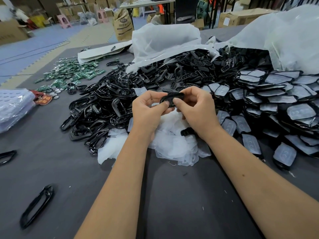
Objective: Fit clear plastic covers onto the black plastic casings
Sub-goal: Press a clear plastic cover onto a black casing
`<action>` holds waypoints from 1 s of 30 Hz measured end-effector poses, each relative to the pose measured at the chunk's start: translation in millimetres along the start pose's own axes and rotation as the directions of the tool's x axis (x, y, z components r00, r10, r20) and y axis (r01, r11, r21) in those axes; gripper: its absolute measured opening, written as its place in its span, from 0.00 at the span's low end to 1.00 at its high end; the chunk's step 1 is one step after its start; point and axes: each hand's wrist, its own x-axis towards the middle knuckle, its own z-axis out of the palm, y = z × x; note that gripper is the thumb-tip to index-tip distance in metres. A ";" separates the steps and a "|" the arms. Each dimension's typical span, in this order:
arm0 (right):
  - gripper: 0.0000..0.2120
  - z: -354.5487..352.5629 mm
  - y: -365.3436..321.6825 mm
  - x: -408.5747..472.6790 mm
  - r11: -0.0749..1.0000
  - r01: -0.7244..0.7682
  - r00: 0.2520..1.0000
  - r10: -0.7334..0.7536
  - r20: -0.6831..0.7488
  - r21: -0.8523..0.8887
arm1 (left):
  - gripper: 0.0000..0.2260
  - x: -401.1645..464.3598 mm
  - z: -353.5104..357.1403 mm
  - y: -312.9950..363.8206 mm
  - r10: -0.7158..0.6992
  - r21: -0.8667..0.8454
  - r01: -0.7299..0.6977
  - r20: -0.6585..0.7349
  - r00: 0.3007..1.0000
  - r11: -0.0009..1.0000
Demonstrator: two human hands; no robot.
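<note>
- Holding one black casing [172, 99] up between both hands, above the heap of clear covers [172, 140] on the grey worktop [155, 195].
- My left hand [148, 109] pinches the casing's near-left edge with thumb and forefinger; my right hand [195, 107] curls round its right end, thumb pressed on the near face. Both grips are narrow and closed on the part.
- I cannot tell whether a clear cover already sits on the casing; my fingers hide most of it.
- To do this step well, I judge I should line the cover's outline up with the casing's rim first, then press round the edge with my thumbs rather than forcing the middle.
- Keeping the casing level between both grips should stop the thin cover from skewing or creasing.
- Finished pieces [283, 107] with covers fitted lie stacked to my right, bare black frames [103, 107] are piled to my left, and more black parts spill from a white bag [284, 40] behind.
- Green circuit boards [72, 73] lie further left, well apart from this step.
</note>
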 end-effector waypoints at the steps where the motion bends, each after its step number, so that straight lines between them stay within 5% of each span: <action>1: 0.06 -0.2 0.4 0.4 1.000 -0.008 1.000 0.008 0.015 0.012 | 0.09 -0.4 0.6 0.0 -0.003 -0.002 0.003 0.009 1.000 1.000; 10: 0.09 0.9 -3.4 -1.7 0.994 0.017 1.000 -0.018 -0.004 -0.110 | 0.06 -0.2 -2.6 -1.4 0.027 0.075 -0.031 0.060 0.998 0.997; 15: 0.11 2.5 -3.1 -1.6 0.977 0.062 0.996 -0.073 -0.047 -0.204 | 0.08 2.4 -0.9 -5.5 0.094 0.158 -0.086 -0.043 0.995 0.984; 21: 0.16 9.4 -4.0 -3.8 0.849 0.142 0.972 -0.023 0.234 -0.508 | 0.08 6.5 -3.3 -5.4 0.169 0.143 -0.131 -0.298 0.939 0.981; 24: 0.06 8.1 -4.5 -4.4 0.903 0.166 0.970 -0.079 0.229 -0.395 | 0.08 5.5 0.1 -4.8 0.196 0.144 -0.157 -0.312 0.930 0.977; 30: 0.06 4.7 -4.8 -6.9 0.964 0.176 0.983 -0.182 -0.013 -0.199 | 0.07 3.3 2.4 -3.8 0.223 0.174 -0.173 -0.331 0.917 0.969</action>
